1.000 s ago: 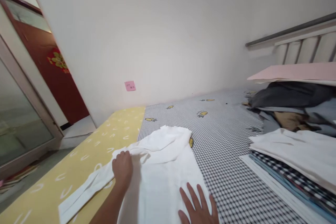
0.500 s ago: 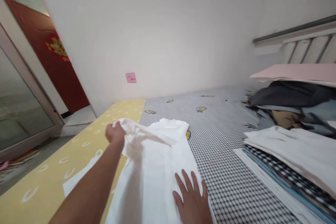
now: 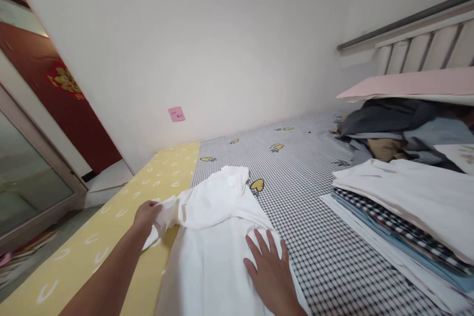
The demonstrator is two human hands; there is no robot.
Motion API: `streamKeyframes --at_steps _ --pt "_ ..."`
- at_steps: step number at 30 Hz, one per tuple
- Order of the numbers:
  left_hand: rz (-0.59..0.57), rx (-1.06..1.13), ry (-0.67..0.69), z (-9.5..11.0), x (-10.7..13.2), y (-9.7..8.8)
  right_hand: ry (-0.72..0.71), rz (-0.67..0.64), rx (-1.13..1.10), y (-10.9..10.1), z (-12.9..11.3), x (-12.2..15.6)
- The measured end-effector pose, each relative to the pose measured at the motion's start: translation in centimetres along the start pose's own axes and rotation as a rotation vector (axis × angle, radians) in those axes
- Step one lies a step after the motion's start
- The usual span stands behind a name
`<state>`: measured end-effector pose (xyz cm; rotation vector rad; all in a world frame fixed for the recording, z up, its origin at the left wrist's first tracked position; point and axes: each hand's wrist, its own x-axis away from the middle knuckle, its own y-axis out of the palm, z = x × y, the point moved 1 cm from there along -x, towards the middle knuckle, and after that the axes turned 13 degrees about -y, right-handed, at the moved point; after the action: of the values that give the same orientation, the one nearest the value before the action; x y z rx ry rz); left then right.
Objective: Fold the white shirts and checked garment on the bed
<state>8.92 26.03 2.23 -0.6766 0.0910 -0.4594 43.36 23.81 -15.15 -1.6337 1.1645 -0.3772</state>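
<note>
1. Fingers (image 3: 154, 207) of the left hand (image 3: 147, 217) are curled together, and a gathered edge of a white garment (image 3: 209, 266) is pinched between them, just above the yellow sheet.
2. Fingers (image 3: 273, 241) of the right hand (image 3: 266, 276) are spread apart and pressed flat on the garment's surface; nothing is gripped by them.
3. The garment is made of soft, thin, matte white cloth. It is bunched into loose folds at the top and lies smoother below, where its lower part is cut off by the edge of the view.
4. It is laid across the seam between a yellow sheet (image 3: 159, 177) printed with white curved marks and a black-and-white checked sheet (image 3: 314, 237) dotted with yellow prints.
5. To the right, a stack of folded clothes (image 3: 403, 197) is laid on the checked sheet, with white cloth on top and checked and blue layers beneath.
6. Behind the stack, a crumpled heap of dark gray, blue-gray and tan cloth (image 3: 385, 121) is piled, and a flat pink board (image 3: 403, 84) is laid over it.
7. A small pink note (image 3: 177, 114) is stuck to the white wall (image 3: 222, 34), and a red door (image 3: 85, 128) is seen past the wall's left end.
</note>
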Motion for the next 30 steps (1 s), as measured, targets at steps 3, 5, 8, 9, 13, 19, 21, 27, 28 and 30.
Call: streamKeyframes --at_steps 3,5,8,9,13,19,21,27,28,30 --pt "-0.209 -0.097 -0.014 1.7 1.6 0.9 -0.033 0.071 -0.207 -2.3 2.6 -0.1" --pt "-0.292 -0.110 0.038 3.4 2.8 2.5 0.009 0.164 -0.287 -4.3 6.1 -0.3" --pt "-0.363 -0.069 0.146 6.5 4.6 7.4 0.168 0.331 -0.270 -6.6 11.9 -0.6" --pt "-0.386 -0.048 0.172 7.5 5.1 9.5 0.206 0.361 -0.252 -6.9 13.4 -0.7" --pt "-0.469 0.013 0.191 10.9 6.5 18.1 0.162 0.372 -0.180 -6.3 15.6 -0.9" --pt "-0.627 -0.101 0.106 13.8 5.6 26.6 0.078 0.418 -0.112 -5.6 14.9 -0.7" --pt "-0.710 -0.127 0.117 14.2 5.2 28.5 0.031 0.410 -0.116 -5.7 15.0 -0.4" --pt "-0.879 0.050 0.237 13.7 6.3 32.1 -0.021 0.418 -0.098 -6.0 14.8 0.0" --pt "-0.919 0.059 0.245 13.5 6.5 32.2 -0.012 0.417 -0.099 -5.9 14.7 -0.1" --pt "-0.957 0.068 0.262 13.1 6.9 31.9 0.007 0.407 -0.104 -5.7 14.7 -0.2"
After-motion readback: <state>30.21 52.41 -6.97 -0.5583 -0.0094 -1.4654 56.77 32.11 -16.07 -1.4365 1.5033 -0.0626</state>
